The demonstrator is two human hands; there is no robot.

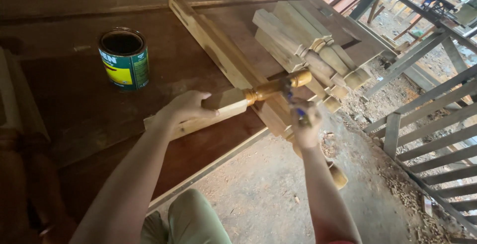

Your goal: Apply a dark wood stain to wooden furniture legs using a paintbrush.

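Pale wood, part-coated amber: a turned leg lies across the dark table, its rounded end jutting past the edge. Nearest the viewer, the left hand presses down on the leg's square, uncoated section, fingers closed over it, pinning it flat. The right hand is closed in a grip on a small brush w/ a blue-toned handle, bristles touching the glossy turned portion. Step in hand, as judged: finish is being brushed onto the turned part; the square section looks bare. A next move would call for a reload of the brush and a turn of the leg to reach unwetted faces. Beyond the hands, a long plank runs diagonally under the leg; just beside it sits a stack of uncoated legs. Farther left, well apart, stands an open round tin, green wrap label w/ a yellow patch, dark contents.
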